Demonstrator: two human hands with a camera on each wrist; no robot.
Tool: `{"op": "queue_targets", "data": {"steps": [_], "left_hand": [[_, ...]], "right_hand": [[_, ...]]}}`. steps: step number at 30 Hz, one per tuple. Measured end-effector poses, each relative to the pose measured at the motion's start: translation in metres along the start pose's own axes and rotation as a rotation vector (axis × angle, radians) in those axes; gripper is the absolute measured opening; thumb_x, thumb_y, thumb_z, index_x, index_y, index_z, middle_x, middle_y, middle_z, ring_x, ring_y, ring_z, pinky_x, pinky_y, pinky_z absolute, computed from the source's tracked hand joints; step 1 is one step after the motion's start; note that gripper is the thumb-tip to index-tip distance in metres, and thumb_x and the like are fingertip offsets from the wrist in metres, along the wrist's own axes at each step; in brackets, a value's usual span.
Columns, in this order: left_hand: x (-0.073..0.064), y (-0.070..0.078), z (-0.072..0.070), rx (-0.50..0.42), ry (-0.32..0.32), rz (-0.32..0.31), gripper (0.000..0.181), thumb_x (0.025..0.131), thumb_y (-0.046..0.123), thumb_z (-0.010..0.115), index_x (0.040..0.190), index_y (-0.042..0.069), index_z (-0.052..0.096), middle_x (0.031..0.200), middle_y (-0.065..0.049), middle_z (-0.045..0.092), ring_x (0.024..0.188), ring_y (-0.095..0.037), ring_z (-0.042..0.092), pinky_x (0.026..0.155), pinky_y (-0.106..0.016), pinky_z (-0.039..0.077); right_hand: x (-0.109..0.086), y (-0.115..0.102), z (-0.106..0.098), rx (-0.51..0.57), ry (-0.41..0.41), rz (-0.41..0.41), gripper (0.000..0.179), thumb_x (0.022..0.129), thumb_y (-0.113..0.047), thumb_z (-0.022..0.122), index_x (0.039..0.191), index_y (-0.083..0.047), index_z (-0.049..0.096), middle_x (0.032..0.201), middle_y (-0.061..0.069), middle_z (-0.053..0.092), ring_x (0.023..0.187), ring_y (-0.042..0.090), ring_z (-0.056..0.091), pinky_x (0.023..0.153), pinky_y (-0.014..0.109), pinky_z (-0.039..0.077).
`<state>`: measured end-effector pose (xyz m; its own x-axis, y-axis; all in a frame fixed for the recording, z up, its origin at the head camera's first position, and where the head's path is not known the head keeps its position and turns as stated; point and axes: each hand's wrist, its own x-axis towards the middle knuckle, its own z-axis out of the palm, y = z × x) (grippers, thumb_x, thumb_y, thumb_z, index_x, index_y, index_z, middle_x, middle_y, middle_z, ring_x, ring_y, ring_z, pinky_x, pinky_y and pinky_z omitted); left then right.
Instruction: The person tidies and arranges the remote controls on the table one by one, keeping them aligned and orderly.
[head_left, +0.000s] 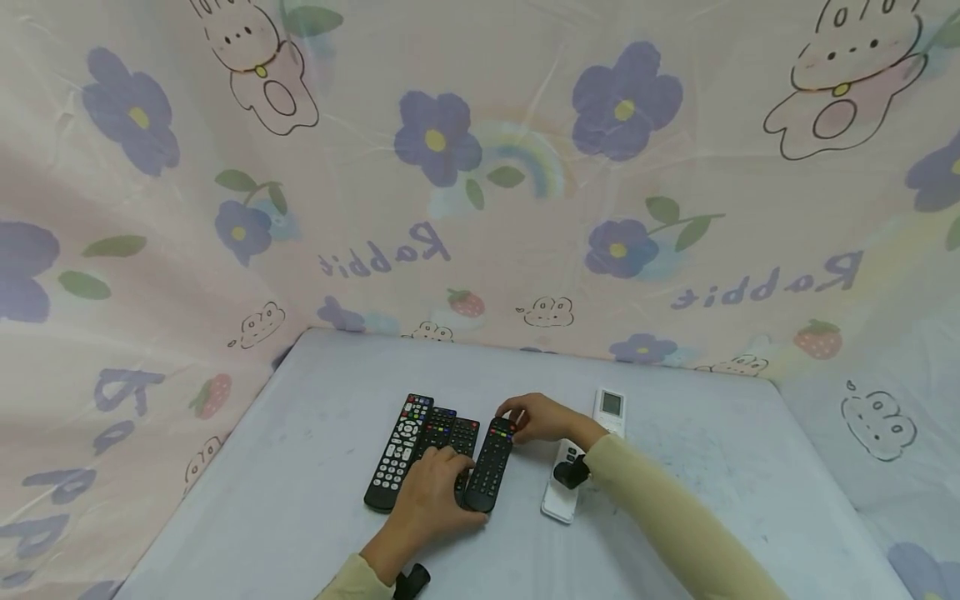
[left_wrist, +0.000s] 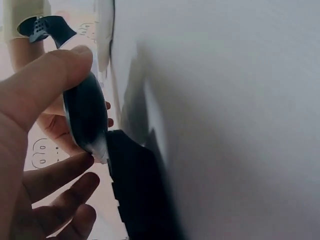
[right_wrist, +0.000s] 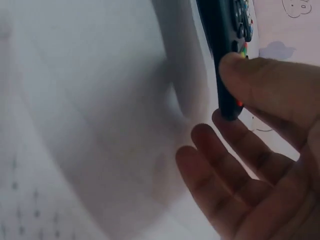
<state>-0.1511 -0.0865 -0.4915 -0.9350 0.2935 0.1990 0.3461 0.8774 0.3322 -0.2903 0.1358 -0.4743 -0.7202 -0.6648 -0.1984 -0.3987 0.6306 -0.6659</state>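
Observation:
A black remote control (head_left: 491, 467) with a row of coloured buttons near its top is held between both hands. My left hand (head_left: 432, 493) pinches its lower end; in the left wrist view the thumb and index finger grip that end (left_wrist: 86, 115). At the upper end, my right hand (head_left: 546, 417) pinches the remote between thumb and index finger, its other fingers loosely bent in the right wrist view. Left of it lie a large black remote (head_left: 399, 450) with pale buttons and two smaller black remotes, one (head_left: 441, 425) beside the other (head_left: 466, 435), partly hidden by the left hand.
Two white remotes lie to the right: one with a small screen (head_left: 611, 408), the other (head_left: 559, 498) nearer, partly covered by the right wrist's black strap. The white tabletop (head_left: 315, 467) is enclosed at the back and sides by a patterned curtain (head_left: 517, 242).

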Motion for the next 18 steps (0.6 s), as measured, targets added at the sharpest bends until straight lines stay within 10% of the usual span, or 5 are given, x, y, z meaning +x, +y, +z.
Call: {"op": "queue_targets", "data": {"steps": [18], "left_hand": [[0.000,-0.003,0.004,0.085,-0.033,0.016,0.081,0.052,0.069,0.080,0.116,0.021,0.066,0.125,-0.003,0.055,0.117,-0.028,0.046,0.093,-0.052,0.040]], "right_hand": [[0.012,-0.013,0.012,-0.038,-0.015,0.054,0.045,0.081,-0.005,0.073,0.123,-0.014,0.062,0.112,0.009,0.065,0.099,0.021,0.064,0.087,0.040,0.053]]}}
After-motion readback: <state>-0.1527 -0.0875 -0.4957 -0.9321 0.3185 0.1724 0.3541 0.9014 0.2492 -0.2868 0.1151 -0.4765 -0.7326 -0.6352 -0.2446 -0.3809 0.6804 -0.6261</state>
